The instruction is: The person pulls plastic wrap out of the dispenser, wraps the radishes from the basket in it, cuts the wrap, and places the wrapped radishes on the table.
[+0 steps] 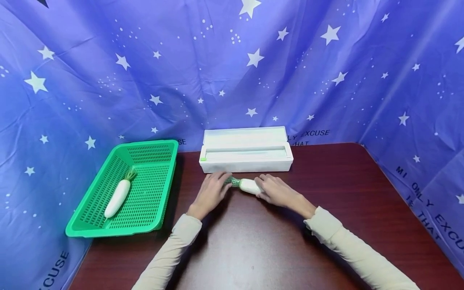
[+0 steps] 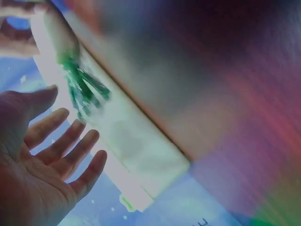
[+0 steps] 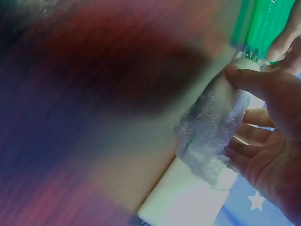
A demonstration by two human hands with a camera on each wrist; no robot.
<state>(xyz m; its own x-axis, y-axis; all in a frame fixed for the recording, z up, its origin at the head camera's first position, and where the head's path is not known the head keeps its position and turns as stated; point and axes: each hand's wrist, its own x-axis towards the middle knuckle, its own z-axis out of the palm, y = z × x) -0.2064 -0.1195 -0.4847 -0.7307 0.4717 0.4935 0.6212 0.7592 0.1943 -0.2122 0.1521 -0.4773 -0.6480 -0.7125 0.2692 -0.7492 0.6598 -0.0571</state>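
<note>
A white radish (image 1: 248, 185) with green stem stubs lies crosswise between my hands, in front of the white box. Clear plastic film (image 3: 209, 125) is wrapped around its lower body and bunches at the end, as the right wrist view shows. My right hand (image 1: 277, 191) grips the radish, thumb (image 3: 251, 80) on the near side and fingers behind. My left hand (image 1: 211, 188) is beside the stem end. In the left wrist view its fingers (image 2: 66, 146) are spread and loosely bent, holding nothing, with the shiny green stems (image 2: 84, 87) just beyond them.
Behind my hands stands a long white box (image 1: 246, 166) with its lid raised and a small green piece at its left corner. At the left, a green plastic basket (image 1: 168, 193) holds another white radish (image 1: 118, 198). A starry blue curtain (image 1: 203, 60) surrounds the dark red table (image 1: 344, 181).
</note>
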